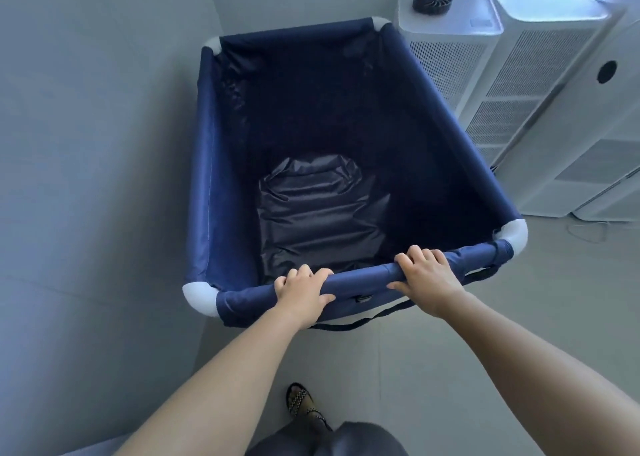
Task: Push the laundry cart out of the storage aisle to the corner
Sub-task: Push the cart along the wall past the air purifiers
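White air purifiers (540, 85) stand on the floor (485, 317); a fan disc (429, 2) tops one.

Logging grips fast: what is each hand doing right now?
Left hand: closed around the near rail of the navy fabric laundry cart.
Right hand: closed around the same rail, nearer the white corner joint.

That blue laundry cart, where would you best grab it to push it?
By the near top rail of the cart, from behind, palms over it. It is a round padded bar facing the person, and the left hand and right hand already wrap it.
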A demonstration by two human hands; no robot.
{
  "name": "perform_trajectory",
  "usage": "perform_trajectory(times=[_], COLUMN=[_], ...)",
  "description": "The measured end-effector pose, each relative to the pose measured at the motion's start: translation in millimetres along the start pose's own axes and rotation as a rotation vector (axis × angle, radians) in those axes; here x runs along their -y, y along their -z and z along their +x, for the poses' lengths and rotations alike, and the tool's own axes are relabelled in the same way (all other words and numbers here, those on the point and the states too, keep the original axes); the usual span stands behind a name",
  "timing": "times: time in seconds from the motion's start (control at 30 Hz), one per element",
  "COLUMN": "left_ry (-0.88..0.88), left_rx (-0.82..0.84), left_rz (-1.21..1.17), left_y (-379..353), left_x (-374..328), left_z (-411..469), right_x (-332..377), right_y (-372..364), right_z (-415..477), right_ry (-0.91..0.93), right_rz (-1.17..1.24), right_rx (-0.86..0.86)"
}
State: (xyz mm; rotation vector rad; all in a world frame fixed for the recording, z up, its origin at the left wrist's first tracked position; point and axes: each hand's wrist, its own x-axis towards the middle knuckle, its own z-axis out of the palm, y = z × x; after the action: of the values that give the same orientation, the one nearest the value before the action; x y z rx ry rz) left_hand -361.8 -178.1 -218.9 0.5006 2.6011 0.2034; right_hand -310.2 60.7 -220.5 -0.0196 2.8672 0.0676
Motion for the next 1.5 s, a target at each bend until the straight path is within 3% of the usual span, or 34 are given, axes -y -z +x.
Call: perform_trajectory(times=[0.5,0.8,1.5], left_ry=[0.070,0.120,0.073], left_rx=[-0.118,-0.078,-0.022], left_rz=[-0.003,-0.027,-0.035], left_y=[-67.9,-97.3,-85.8], left_x=[-36.6,-53.4,-42.9], left_z=[-117.8,-173.3,-158.9], right_x=[3.4,7.7,13.3], right_y=[-34.6,-49.8,-43.6], right_z=[-117.6,-178.4,-164.0], right_ry=[0.094,0.128,0.099], right_rz=[0.046,0.093,0.056], right_rx=[0.063,0.097,0.127])
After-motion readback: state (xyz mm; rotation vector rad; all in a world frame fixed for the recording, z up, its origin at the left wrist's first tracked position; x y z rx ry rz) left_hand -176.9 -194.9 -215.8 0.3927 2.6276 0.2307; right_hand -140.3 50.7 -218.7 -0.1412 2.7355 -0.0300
